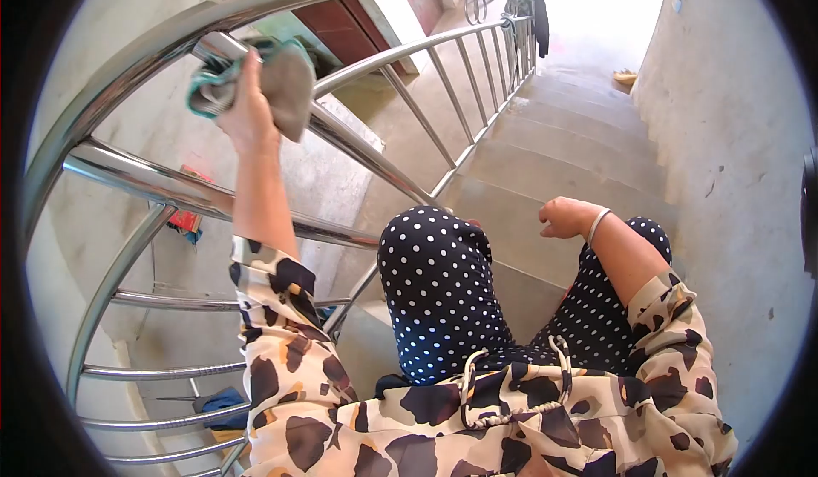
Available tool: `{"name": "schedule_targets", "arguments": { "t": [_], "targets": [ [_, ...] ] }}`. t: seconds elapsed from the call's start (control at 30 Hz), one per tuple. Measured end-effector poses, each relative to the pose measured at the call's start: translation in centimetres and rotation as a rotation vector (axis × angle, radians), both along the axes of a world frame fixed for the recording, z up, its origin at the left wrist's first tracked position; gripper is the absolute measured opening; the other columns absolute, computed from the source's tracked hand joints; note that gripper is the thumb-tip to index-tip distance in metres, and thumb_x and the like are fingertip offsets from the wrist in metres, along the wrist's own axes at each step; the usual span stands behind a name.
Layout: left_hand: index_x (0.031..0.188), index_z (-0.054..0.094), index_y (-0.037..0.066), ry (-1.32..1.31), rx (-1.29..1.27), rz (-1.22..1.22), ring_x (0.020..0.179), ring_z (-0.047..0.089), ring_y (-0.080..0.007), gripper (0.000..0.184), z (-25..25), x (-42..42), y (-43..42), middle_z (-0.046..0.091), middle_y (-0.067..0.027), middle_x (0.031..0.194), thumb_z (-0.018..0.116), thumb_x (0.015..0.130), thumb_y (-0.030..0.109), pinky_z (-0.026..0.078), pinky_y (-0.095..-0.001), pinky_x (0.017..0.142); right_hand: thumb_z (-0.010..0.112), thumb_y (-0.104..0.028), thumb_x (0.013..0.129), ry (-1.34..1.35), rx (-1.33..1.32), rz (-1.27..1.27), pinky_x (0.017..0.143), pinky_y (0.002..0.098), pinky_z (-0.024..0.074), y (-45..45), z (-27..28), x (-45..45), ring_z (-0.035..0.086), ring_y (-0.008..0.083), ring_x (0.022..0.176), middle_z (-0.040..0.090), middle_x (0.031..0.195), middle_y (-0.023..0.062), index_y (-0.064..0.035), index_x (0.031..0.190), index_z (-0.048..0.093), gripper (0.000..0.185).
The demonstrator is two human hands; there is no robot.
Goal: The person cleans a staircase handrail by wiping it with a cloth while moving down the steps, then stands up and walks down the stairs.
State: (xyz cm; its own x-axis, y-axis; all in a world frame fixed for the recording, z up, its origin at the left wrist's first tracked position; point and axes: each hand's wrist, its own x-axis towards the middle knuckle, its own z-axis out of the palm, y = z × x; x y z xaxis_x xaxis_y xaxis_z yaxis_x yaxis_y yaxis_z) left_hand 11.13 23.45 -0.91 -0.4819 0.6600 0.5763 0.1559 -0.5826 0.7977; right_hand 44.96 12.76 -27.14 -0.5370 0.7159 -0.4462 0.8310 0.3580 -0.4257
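Observation:
My left hand [250,106] is closed round a grey cloth with a green edge [290,85], at the upper left. The cloth lies against a metal post just under the thick, curved steel handrail [128,43]. My right hand [564,218] hangs over my right knee with its fingers curled inward, and a pale bangle is on its wrist. Whether anything is between those fingers is too small to make out. Both my knees, in dotted trousers, are bent above the steps.
Concrete stairs [562,145] run down to a bright floor at the top right. A lower railing [443,111] borders them on the left, a plain wall [733,179] on the right. Dark cloth [540,24] hangs at the railing's far end. A yellowish item [625,77] lies near the stair foot.

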Motion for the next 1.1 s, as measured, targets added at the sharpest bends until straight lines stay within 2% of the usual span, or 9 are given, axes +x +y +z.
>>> {"name": "schedule_targets", "arguments": {
  "t": [0.23,0.33,0.43,0.53,0.63,0.87,0.93,1.0,1.1],
  "targets": [
    [0.115,0.047,-0.004,0.176,0.203,0.119,0.101,0.053,-0.0186,0.053,0.8,-0.6,1.4,0.054,-0.0125,0.116,0.073,0.074,0.018,0.044,-0.0307,0.086,0.059,-0.029,0.076,0.01,0.038,0.019,0.078,0.0385,0.047,0.5,0.3,0.1,0.06,0.0322,0.087,0.064,0.088,0.0176,-0.0006,0.087,0.065,0.031],
    [0.12,0.039,-0.01,0.141,-0.107,0.136,0.107,0.05,-0.0227,0.077,-5.7,-1.2,2.4,0.05,-0.0173,0.119,0.076,0.069,0.035,0.04,-0.0335,0.093,0.059,-0.03,0.076,0.009,0.044,0.01,0.078,0.0388,0.0472,0.4,-0.5,0.4,0.06,0.0324,0.087,0.064,0.087,0.0179,-0.0004,0.086,0.065,0.031],
    [0.111,0.051,-0.003,0.5,-0.418,0.041,0.102,0.053,-0.0234,0.059,-12.6,-3.5,0.9,0.056,-0.0141,0.113,0.074,0.071,0.033,0.041,-0.0381,0.087,0.059,-0.03,0.076,-0.004,0.038,0.012,0.077,0.0391,0.0473,0.6,-0.7,0.5,0.06,0.0327,0.086,0.064,0.086,0.0182,-0.0002,0.084,0.065,0.032],
    [0.101,0.058,0.0,0.851,-0.767,0.017,0.092,0.057,-0.0214,0.04,-11.2,-4.2,-2.7,0.061,-0.0117,0.1,0.07,0.075,0.029,0.043,-0.0361,0.081,0.059,-0.031,0.075,0.0,0.053,0.033,0.077,0.0393,0.0475,0.8,-0.8,0.6,0.06,0.0329,0.085,0.064,0.086,0.0183,-0.0002,0.084,0.065,0.033],
    [0.092,0.061,0.001,0.669,-0.503,-0.201,0.079,0.06,-0.0188,0.022,-7.6,-3.0,-4.8,0.064,-0.0095,0.087,0.065,0.079,0.019,0.046,-0.032,0.072,0.059,-0.031,0.075,0.0,0.065,0.049,0.077,0.0394,0.0474,0.8,-0.6,0.5,0.06,0.0331,0.084,0.064,0.086,0.0184,-0.0003,0.084,0.066,0.033],
    [0.097,0.052,0.0,1.454,0.205,0.146,0.08,0.06,-0.0332,0.024,2.2,3.7,-0.7,0.063,-0.0148,0.083,0.058,0.074,0.007,0.048,-0.0416,0.069,0.058,-0.031,0.076,0.004,0.067,0.003,0.078,0.0389,0.0468,0.6,0.0,0.7,0.06,0.0331,0.085,0.064,0.086,0.0183,-0.0005,0.084,0.066,0.032],
    [0.099,0.055,0.002,1.923,-0.128,0.44,0.086,0.061,-0.0312,0.028,2.5,3.1,2.2,0.063,-0.0166,0.09,0.058,0.075,0.015,0.048,-0.0392,0.074,0.058,-0.03,0.076,0.001,0.061,0.009,0.078,0.0389,0.0469,0.8,0.2,0.5,0.06,0.0331,0.085,0.063,0.087,0.0182,-0.0005,0.085,0.065,0.032],
    [0.101,0.057,0.002,2.031,-0.729,0.262,0.094,0.06,-0.0295,0.037,1.3,3.9,3.8,0.061,-0.0181,0.101,0.06,0.076,0.029,0.048,-0.0379,0.079,0.058,-0.03,0.076,0.006,0.047,0.005,0.078,0.0389,0.0469,0.8,0.6,0.3,0.06,0.0331,0.086,0.063,0.088,0.0182,-0.0005,0.086,0.065,0.032],
    [0.112,0.052,0.008,2.068,-0.819,0.28,0.095,0.06,-0.0277,0.058,-2.9,4.9,5.7,0.062,-0.0173,0.1,0.056,0.076,0.053,0.047,-0.0375,0.082,0.06,-0.028,0.078,-0.027,-0.011,-0.035,0.082,0.0375,0.046,1.0,1.5,0.3,0.058,0.0317,0.093,0.062,0.095,0.0176,-0.0017,0.103,0.06,0.037]
  ]
}}
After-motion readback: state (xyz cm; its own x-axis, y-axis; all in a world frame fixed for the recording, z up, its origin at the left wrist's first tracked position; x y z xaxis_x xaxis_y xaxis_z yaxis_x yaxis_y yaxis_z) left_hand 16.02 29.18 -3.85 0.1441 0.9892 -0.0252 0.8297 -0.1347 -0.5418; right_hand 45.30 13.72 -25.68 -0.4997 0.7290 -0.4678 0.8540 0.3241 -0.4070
